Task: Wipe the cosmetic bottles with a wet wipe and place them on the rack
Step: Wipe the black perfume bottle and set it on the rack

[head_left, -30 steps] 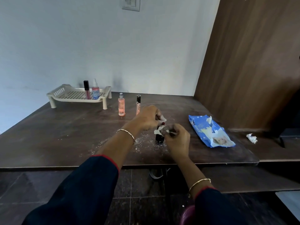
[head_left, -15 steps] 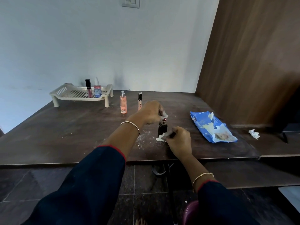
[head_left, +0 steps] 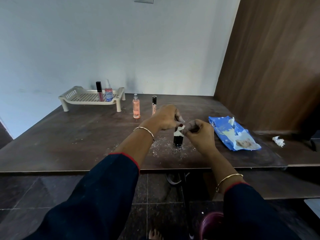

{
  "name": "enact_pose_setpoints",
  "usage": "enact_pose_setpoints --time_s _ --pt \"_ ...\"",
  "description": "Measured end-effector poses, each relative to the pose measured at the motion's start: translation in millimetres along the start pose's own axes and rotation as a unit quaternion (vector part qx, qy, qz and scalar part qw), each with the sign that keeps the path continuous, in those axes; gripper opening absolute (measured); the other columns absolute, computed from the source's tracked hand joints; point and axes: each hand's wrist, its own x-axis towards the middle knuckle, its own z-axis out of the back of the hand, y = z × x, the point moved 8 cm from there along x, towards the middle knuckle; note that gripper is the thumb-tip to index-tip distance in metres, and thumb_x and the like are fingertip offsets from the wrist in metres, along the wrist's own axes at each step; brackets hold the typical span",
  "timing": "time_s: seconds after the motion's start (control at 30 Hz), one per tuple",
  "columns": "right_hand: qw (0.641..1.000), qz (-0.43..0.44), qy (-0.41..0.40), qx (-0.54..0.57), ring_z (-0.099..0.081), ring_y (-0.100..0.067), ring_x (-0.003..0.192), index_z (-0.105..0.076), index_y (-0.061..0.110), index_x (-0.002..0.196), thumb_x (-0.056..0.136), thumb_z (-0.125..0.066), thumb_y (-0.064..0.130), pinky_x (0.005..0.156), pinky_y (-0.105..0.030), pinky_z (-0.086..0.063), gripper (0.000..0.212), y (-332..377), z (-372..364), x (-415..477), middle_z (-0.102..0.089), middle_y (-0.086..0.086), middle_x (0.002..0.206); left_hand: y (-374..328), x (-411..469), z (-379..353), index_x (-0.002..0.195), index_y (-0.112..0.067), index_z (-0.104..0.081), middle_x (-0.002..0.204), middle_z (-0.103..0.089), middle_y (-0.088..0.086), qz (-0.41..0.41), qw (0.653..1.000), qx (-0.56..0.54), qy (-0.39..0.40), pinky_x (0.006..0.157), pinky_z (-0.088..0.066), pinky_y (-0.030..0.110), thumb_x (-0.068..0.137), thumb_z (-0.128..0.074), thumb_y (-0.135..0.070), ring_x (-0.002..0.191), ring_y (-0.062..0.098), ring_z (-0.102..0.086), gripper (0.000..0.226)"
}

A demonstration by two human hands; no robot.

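Note:
A small black bottle (head_left: 178,140) stands upright on the dark table (head_left: 72,139). My left hand (head_left: 167,116) pinches its top from above. My right hand (head_left: 199,131) holds a white wet wipe (head_left: 179,131) against the bottle's upper part. A cream rack (head_left: 83,97) at the back left carries a dark-capped lip gloss tube (head_left: 99,91) and a pink spray bottle (head_left: 108,91). An orange-pink bottle (head_left: 136,106) and a slim black-capped tube (head_left: 154,105) stand on the table between the rack and my hands.
A blue wet-wipe pack (head_left: 232,133) lies open to the right of my hands. A crumpled used wipe (head_left: 278,141) sits further right beside the wooden panel. White crumbs are scattered round the black bottle. The table's front edge is just below my wrists.
The wipe has moved from the base of the black bottle up to its top, with my right hand rising alongside. My left hand stays on the cap.

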Motion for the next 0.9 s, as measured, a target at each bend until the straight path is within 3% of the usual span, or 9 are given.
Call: enact_pose_setpoints --time_s 0.1,0.23,0.4,0.57,0.7,0.8,0.9 --pt "0.998 0.002 0.052 0.033 -0.065 -0.023 0.073 -0.064 0.016 0.071 0.072 -0.076 -0.003 0.076 -0.045 -0.056 0.022 0 0 2 -0.069 -0.013 0.077 0 -1 0 0.092 -0.012 -0.076 0.094 -0.075 0.000 0.005 1.000 0.004 -0.001 0.087 -0.055 0.031 0.077 -0.076 -0.012 0.082 0.008 -0.066 0.015" --pt "0.998 0.038 0.049 -0.022 -0.063 -0.016 0.071 -0.063 0.007 0.067 0.066 -0.080 0.001 0.069 -0.030 -0.053 0.018 7 -9 0 -0.066 -0.008 0.073 -2 -1 0 0.090 -0.013 -0.076 0.093 -0.075 0.000 0.009 0.999 0.031 -0.005 0.086 -0.055 0.032 0.077 -0.075 -0.012 0.087 0.012 -0.067 0.013" --pt "0.996 0.058 0.046 -0.043 -0.065 -0.010 0.069 -0.064 0.009 0.063 0.062 -0.084 0.004 0.064 -0.020 -0.052 0.020 6 -10 4 -0.069 -0.002 0.071 0 -1 1 0.091 -0.011 -0.075 0.094 -0.074 0.001 0.013 1.000 0.019 -0.007 0.085 -0.055 0.028 0.078 -0.073 -0.010 0.082 0.009 -0.064 0.013" --pt "0.978 0.046 0.107 -0.172 -0.059 -0.002 0.060 -0.058 0.026 0.054 0.064 -0.079 0.009 0.062 -0.025 -0.047 0.028 -11 -17 -12 -0.066 0.009 0.062 -1 -1 1 0.091 -0.008 -0.076 0.098 -0.075 0.001 0.007 1.000 0.010 -0.008 0.077 -0.049 0.017 0.079 -0.072 -0.008 0.080 0.004 -0.062 0.013" --pt "0.979 0.015 0.068 -0.189 -0.063 -0.005 0.068 -0.059 0.026 0.059 0.063 -0.081 0.028 0.062 -0.026 -0.049 0.022 -6 -12 -12 -0.067 0.011 0.068 -1 -1 1 0.091 -0.010 -0.076 0.097 -0.075 0.000 0.008 1.000 0.011 -0.008 0.085 -0.053 0.024 0.078 -0.072 -0.009 0.090 0.010 -0.067 0.013" --pt "0.984 0.025 0.023 -0.172 -0.062 -0.004 0.066 -0.060 0.021 0.063 0.062 -0.083 0.030 0.060 -0.025 -0.048 0.025 9 -4 -8 -0.065 0.012 0.067 0 0 1 0.091 -0.012 -0.076 0.095 -0.075 0.000 0.005 1.000 0.020 -0.004 0.086 -0.054 0.027 0.079 -0.072 -0.011 0.089 0.011 -0.067 0.013" --pt "0.970 0.011 0.039 -0.238 -0.060 -0.008 0.070 -0.058 0.021 0.066 0.063 -0.079 0.033 0.061 -0.025 -0.042 0.024 2 -10 -14 -0.063 0.012 0.069 3 1 1 0.090 -0.011 -0.077 0.097 -0.075 -0.001 0.004 1.000 0.005 -0.008 0.086 -0.054 0.025 0.078 -0.073 -0.010 0.082 0.005 -0.065 0.013"
